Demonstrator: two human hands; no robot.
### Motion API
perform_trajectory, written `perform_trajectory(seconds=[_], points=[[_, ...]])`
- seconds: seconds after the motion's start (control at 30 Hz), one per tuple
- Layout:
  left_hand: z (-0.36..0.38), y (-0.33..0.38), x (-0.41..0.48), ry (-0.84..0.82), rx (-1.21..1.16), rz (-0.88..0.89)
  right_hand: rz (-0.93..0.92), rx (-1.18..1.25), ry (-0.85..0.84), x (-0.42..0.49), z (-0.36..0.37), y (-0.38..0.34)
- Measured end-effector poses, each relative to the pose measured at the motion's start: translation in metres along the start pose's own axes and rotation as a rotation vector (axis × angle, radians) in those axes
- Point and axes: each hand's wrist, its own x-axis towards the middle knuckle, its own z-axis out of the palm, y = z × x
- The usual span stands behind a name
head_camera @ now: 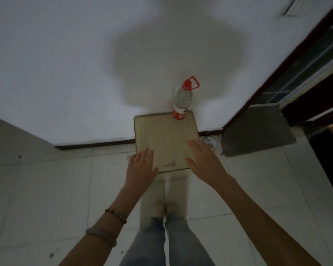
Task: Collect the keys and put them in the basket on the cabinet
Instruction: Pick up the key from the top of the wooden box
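Observation:
A small key [169,165] lies near the front edge of a pale wooden cabinet top [165,135] that stands against the white wall. My left hand [141,167] hovers at the cabinet's front left corner, palm down, fingers spread, holding nothing. My right hand [205,160] hangs over the front right corner, also flat with its fingers apart. The key lies between the two hands, touched by neither. No basket is in view.
A clear water bottle [182,101] with a red cap and label stands at the cabinet's back right. A round floor drain [210,142] sits right of the cabinet. A dark doorway [288,96] opens at the right. My legs and shoes stand on white tiles.

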Motion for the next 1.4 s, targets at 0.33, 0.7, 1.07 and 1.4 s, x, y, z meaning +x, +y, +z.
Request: perform_trajectory(seconds=[0.33,0.7,1.07,1.4], points=[[0.13,-0.029,0.018,-0.171,0.003,-0.082,-0.043,0.101,-0.148,0.046,0.108,0.052],[0.301,-0.066,0.051,-0.23,0.099,0.001,0.081,0.213,0.01,0.088,0.274,0.125],[0.347,-0.065,0.044,-0.224,0.117,0.022,0.245,0.22,0.114,0.104,0.325,0.137],[0.34,-0.062,0.045,-0.282,0.169,-0.002,0.314,0.328,0.051,0.112,0.315,0.132]])
